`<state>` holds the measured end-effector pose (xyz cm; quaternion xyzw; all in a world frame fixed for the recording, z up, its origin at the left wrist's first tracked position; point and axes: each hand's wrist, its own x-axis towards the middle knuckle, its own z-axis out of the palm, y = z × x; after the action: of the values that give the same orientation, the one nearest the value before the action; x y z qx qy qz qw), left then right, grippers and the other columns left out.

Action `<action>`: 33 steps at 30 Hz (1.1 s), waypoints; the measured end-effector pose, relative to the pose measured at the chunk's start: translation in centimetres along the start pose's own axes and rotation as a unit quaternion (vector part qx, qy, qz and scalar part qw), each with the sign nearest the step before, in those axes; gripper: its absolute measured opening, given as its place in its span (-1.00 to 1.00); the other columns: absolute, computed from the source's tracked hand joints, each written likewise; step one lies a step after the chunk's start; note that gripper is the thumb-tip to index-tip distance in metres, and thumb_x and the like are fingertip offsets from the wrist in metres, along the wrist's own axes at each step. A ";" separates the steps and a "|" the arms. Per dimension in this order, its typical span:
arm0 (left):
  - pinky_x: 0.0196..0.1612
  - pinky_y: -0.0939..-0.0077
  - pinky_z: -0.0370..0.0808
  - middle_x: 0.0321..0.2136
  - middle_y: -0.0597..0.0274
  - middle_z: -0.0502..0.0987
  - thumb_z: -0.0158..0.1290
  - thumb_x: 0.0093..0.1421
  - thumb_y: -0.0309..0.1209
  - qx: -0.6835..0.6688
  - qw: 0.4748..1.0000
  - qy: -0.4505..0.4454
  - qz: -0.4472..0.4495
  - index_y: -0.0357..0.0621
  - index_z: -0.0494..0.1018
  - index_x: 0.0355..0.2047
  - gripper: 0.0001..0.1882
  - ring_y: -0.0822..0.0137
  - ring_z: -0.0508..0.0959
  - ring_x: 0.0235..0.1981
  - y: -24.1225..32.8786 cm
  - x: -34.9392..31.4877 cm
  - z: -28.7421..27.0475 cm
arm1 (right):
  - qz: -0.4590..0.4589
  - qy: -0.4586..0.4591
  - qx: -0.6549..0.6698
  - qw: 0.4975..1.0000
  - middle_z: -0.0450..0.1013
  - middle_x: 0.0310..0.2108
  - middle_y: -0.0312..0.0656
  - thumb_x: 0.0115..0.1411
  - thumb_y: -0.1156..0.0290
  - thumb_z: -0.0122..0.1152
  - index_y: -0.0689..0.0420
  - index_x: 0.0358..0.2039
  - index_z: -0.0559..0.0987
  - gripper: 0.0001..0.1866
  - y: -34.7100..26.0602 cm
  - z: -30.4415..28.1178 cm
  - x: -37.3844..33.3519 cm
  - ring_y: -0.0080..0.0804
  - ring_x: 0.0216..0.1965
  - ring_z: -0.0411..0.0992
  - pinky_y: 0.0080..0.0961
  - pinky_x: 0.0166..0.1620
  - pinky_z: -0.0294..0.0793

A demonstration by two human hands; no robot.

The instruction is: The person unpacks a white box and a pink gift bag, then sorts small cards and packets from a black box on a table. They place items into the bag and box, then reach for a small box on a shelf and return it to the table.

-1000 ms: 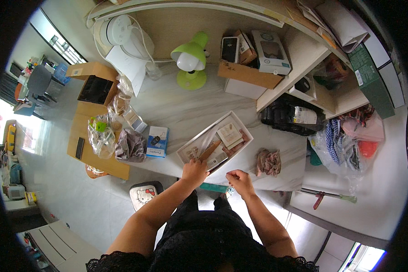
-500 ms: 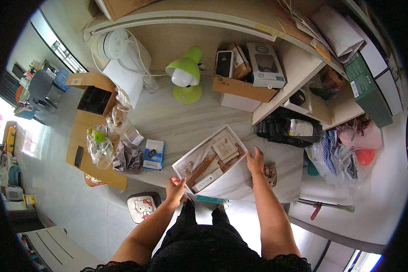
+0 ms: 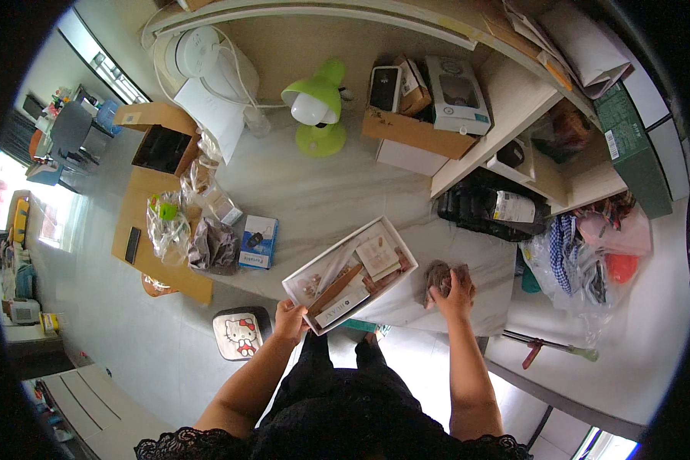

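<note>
A shallow white box [image 3: 400, 228] without a lid lies at a slant on the marble-patterned desk, its near corner over the front edge. Inside it are several small cartons, a brown strip and clear wrapping. My left hand [image 3: 290, 320] grips the box at its near left corner, thumb on the rim. To the right of the box, my right hand [image 3: 456, 295] closes its fingers around a small brown bundle [image 3: 438, 274] that looks like a plastic-wrapped packet. Its exact kind is hard to make out, and my fingers cover part of it.
A blue-and-white carton [image 3: 258, 242], a grey cloth bundle [image 3: 214, 247] and clear plastic bags [image 3: 168, 230] lie left of the box. Behind stand a green lamp [image 3: 319, 107] and a cardboard box [image 3: 414, 130] of cartons. A black plastic package [image 3: 483, 208] sits by the shelf.
My right hand has let go of the white box's right side and moved right, onto the brown bundle. My left hand stays on the box, which has shifted slightly left.
</note>
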<state>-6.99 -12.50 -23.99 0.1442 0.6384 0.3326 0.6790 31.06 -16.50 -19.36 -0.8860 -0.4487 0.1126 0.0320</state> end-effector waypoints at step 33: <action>0.06 0.14 0.42 0.01 -0.12 0.41 0.02 0.07 -0.12 -0.149 0.924 -0.205 0.286 -0.30 0.20 0.17 -0.28 0.02 0.48 -0.02 22.5 -25.2 2.9 | -0.357 -0.129 0.653 0.655 0.44 0.00 -0.19 0.12 0.12 0.33 0.25 0.17 0.34 -0.30 -10.6 -30.5 -2.8 -0.45 0.00 0.37 -0.49 0.09 0.30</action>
<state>-9.27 -11.23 9.82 0.2832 0.3598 0.5673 0.6844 28.03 -11.07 12.44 -0.3851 -0.5411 0.4695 0.5818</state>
